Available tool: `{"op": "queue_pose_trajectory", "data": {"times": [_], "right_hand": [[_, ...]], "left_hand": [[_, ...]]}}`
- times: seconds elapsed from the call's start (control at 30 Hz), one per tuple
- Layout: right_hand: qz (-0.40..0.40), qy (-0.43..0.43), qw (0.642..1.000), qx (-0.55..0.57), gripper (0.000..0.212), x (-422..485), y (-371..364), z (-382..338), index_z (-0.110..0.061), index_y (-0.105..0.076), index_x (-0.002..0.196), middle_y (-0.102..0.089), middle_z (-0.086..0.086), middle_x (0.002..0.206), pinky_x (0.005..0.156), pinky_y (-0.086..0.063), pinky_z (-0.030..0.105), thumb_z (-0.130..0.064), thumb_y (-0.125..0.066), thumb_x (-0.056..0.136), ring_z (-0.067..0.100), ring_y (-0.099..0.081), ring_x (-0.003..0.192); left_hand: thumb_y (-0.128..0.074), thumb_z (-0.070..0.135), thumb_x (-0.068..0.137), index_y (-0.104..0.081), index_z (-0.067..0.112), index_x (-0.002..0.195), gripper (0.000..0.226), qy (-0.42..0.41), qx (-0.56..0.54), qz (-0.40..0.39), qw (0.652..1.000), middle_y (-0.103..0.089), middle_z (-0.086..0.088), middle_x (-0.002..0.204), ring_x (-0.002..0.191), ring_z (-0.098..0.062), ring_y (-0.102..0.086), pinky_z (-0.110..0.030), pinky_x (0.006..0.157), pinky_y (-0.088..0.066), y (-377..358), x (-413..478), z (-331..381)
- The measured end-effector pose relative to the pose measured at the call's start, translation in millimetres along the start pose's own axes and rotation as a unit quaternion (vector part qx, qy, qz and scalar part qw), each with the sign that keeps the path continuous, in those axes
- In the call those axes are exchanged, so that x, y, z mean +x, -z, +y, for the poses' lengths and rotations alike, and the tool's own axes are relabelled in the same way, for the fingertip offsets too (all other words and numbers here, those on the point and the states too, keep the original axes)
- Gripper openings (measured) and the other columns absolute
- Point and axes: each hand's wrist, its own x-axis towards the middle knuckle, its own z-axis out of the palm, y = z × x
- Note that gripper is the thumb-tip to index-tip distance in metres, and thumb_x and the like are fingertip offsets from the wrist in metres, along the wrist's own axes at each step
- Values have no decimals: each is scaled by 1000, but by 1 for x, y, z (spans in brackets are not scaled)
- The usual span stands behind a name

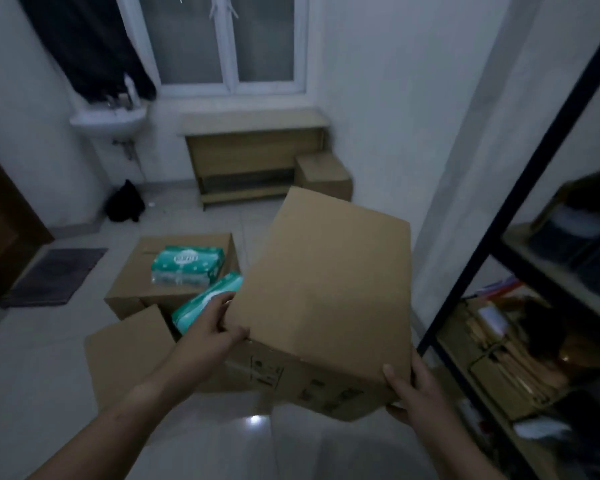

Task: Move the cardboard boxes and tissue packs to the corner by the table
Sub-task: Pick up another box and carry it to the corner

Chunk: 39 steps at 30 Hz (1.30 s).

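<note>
A closed cardboard box [326, 289] is lifted off the floor and tilted, held between both hands. My left hand [208, 332] grips its near left corner, thumb on top. My right hand [413, 386] grips its near right corner, thumb on the top face. Behind it on the floor stands a second cardboard box [132, 282] with a green tissue pack [187, 266] on top. Another green tissue pack [205, 303] leans between the boxes, just beyond my left hand. A third box [129, 351] lies low at the left. One more box [323, 174] sits in the far corner beside the wooden table [253, 147].
A black metal shelf [534, 188] full of goods lines the right side. A white sink [108, 119] hangs on the left wall, with a black bag [125, 202] below it. A grey doormat [52, 275] lies by a brown door [0, 230]. Pale floor tiles [260, 216] run toward the table.
</note>
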Motion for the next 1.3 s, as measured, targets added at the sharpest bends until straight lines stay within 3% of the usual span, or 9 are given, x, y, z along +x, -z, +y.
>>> {"op": "queue_pose_trajectory", "data": {"times": [0.07,0.13,0.23,0.33,0.6,0.77,0.97,1.2,1.3], "right_hand": [[-9,55,998,-3,41,-8,13,-32,-56,-46,121,-57,-14,126,98,-47,46,-32,-61,91,21,-55,113],[-15,95,995,-16,39,-11,25,-59,-56,-48,120,-59,-19,122,94,-51,45,-33,-61,91,18,-59,108],[-22,147,988,-30,40,-13,41,-100,-47,-41,128,-55,-24,112,74,-54,27,-26,-55,97,6,-56,98],[-37,186,981,-43,35,-9,49,-133,-44,-44,123,-58,-22,110,57,-51,11,-21,-53,98,1,-57,94],[-45,220,973,-54,34,68,49,-200,-56,-47,108,-60,-24,109,63,-52,23,-25,-53,98,4,-61,94],[-39,246,966,-75,36,145,37,-248,-49,-44,124,-61,-21,113,65,-50,19,-24,-52,99,3,-61,96],[-26,269,959,-86,40,240,21,-306,-45,-44,131,-62,-19,117,59,-53,12,-24,-52,99,1,-62,98],[-8,277,957,-86,47,346,16,-335,-49,-40,138,-59,-27,119,65,-55,15,-27,-53,98,-2,-61,103],[3,267,961,-69,47,403,12,-344,-42,-44,140,-61,-25,117,61,-53,12,-21,-53,99,-4,-61,99]], "left_hand": [[-63,8,88,-47,38,124,50,-36,9,9,999,-64,7,117,89,-10,-63,-26,73,-49,-1,-7,36],[-62,13,89,-43,37,130,51,-62,23,12,998,-59,12,119,98,-9,-60,-32,83,-50,-3,-7,64],[-61,16,91,-41,39,131,50,-90,23,25,995,-54,19,114,105,-7,-56,-36,95,-48,-7,-5,98],[-62,21,89,-40,42,133,53,-119,34,33,992,-55,14,124,113,-15,-56,-45,98,-49,-11,9,123],[-61,12,90,-43,34,129,48,-167,13,57,984,-54,23,110,101,-5,-57,-31,85,-51,-22,94,172],[-63,14,89,-42,38,127,49,-181,15,68,981,-54,22,109,102,-8,-58,-28,79,-51,-18,184,193],[-65,17,87,-42,34,129,50,-184,18,81,979,-55,8,120,107,-18,-58,-44,90,-52,-15,299,225],[-61,11,88,-40,30,127,48,-173,-26,96,980,-52,22,110,95,-3,-56,-21,67,-45,-44,405,231],[-61,10,87,-42,28,129,49,-161,-41,121,979,-53,21,108,96,-3,-57,-23,72,-49,-60,451,231]]}}
